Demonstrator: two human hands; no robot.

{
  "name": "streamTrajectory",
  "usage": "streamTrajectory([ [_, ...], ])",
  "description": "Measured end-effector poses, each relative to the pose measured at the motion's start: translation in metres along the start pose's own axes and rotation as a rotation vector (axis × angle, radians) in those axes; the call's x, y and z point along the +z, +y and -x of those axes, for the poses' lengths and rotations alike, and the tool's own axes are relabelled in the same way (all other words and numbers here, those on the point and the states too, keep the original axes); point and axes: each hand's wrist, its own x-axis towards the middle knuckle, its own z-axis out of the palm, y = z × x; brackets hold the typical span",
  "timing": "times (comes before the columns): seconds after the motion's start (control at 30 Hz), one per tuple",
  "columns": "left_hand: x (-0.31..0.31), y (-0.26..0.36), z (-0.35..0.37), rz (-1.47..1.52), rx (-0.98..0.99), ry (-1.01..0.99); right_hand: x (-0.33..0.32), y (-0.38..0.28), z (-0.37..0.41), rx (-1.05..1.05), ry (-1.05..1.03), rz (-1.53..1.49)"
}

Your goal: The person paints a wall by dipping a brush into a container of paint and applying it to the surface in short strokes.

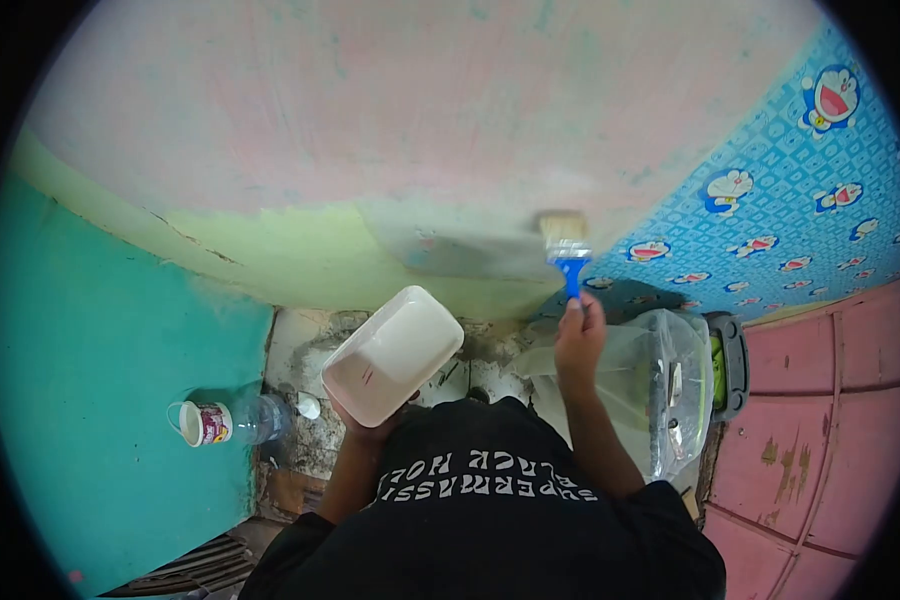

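My right hand (pixel 581 335) is closed around the blue handle of a wide paintbrush (pixel 570 255). The brush's pale bristles point up and touch or nearly touch the wall (pixel 450 120), which is patchy pink and grey with a yellow-green band low down. Under a white rectangular plastic tub (pixel 395 355), my left hand (pixel 365 425) supports it from below, its fingers mostly hidden. The tub is tilted, and a few small dark marks show on its inside. A darker, wet-looking grey patch (pixel 460 245) lies on the wall left of the bristles.
Blue cartoon wallpaper (pixel 760 200) covers the wall at right, above pink panels (pixel 780 430). Clear plastic sheeting (pixel 670 390) drapes over items by my right arm. At left, a small white bucket (pixel 205 424) and a clear plastic bottle (pixel 265 418) are beside a teal surface (pixel 120 370).
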Motion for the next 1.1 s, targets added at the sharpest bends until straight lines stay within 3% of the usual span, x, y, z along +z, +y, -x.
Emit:
streamTrajectory([
  [0.07, -0.01, 0.015, -0.005, 0.457, -0.246, 0.023, -0.002, 0.075, -0.005, 0.004, 0.05, 0.314],
  [0.17, -0.035, 0.017, -0.004, 0.019, -0.195, 0.006, 0.005, 0.153, -0.025, 0.014, 0.045, 0.746],
  [0.2, -0.048, 0.009, -0.003, 0.314, -0.262, 0.047, 0.011, 0.16, -0.033, 0.032, 0.037, 0.879],
  [0.27, -0.079, -0.012, 0.004, 0.897, -0.393, 0.134, 0.029, 0.157, -0.06, -0.001, 0.1, 0.872],
  [0.37, -0.094, 0.01, -0.005, 0.748, -0.337, 0.282, 0.065, 0.04, -0.049, 0.04, 0.058, 0.469],
  [0.4, -0.097, 0.026, -0.013, 0.723, -0.306, 0.216, 0.073, -0.003, -0.037, 0.063, 0.03, 0.271],
  [0.47, -0.1, 0.055, -0.024, 0.684, -0.245, 0.096, 0.089, -0.075, -0.005, 0.033, 0.033, 0.154],
  [0.53, -0.123, 0.049, -0.028, 0.879, -0.282, 0.001, 0.095, -0.097, 0.015, 0.012, 0.046, 0.076],
  [0.6, -0.143, 0.045, -0.034, 0.98, -0.333, -0.001, 0.102, -0.085, 0.026, -0.06, 0.079, 0.009],
  [0.67, -0.155, 0.045, -0.04, 0.993, -0.411, 0.093, 0.098, -0.015, 0.024, -0.177, 0.137, -0.034],
  [0.77, -0.186, 0.021, -0.046, 1.069, -0.464, 0.023, 0.099, 0.101, 0.026, -0.218, 0.287, 0.12],
  [0.87, -0.196, 0.028, -0.056, 0.38, -0.33, -0.069, 0.083, 0.224, 0.007, -0.146, 0.364, 0.705],
  [0.9, -0.203, 0.026, -0.057, 0.392, -0.339, -0.076, 0.08, 0.245, 0.005, -0.117, 0.368, 0.937],
  [1.0, -0.227, 0.015, -0.056, 0.385, -0.359, -0.118, 0.114, 0.184, -0.009, 0.277, 0.125, 0.712],
  [1.07, -0.241, 0.011, -0.056, 0.335, -0.346, -0.178, 0.106, 0.205, -0.063, 0.145, -0.343, 1.318],
  [1.1, -0.243, 0.019, -0.058, 0.221, -0.312, -0.188, 0.115, 0.182, -0.064, 0.295, -0.184, 0.927],
])
